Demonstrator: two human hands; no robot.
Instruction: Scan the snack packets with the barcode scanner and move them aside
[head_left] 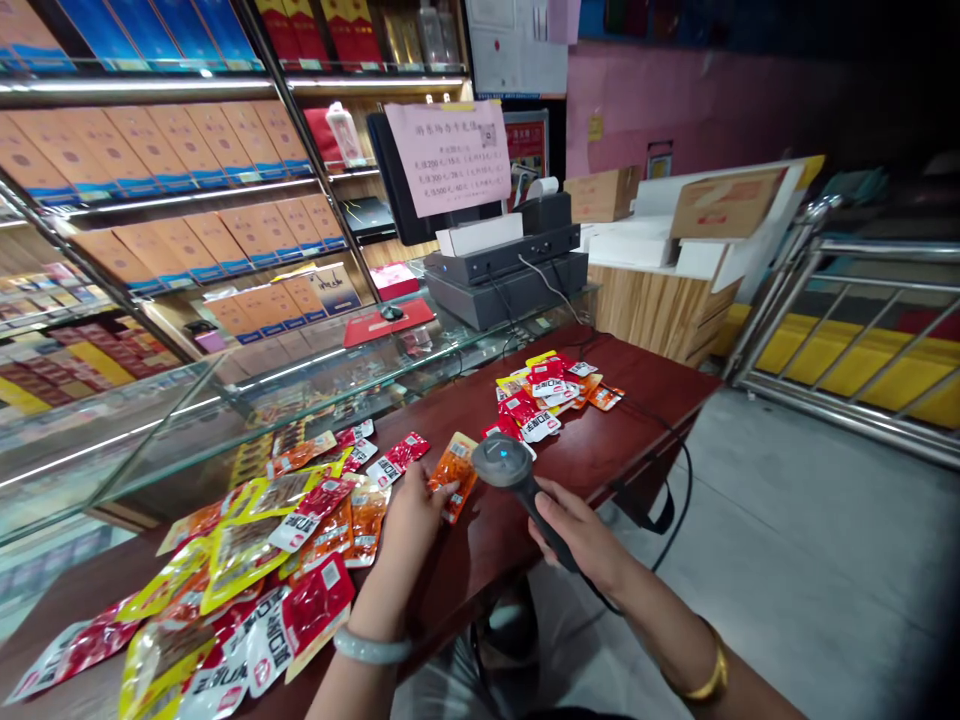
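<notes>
Packet looks light, floppy, slick — I pinch its edge with my left hand; my right hand is wrapped tight round the scanner — over the desk.

Snack packets heap the worktop's near left; a smaller pile lies far right. Behind stand a glass display case and a till.
</notes>
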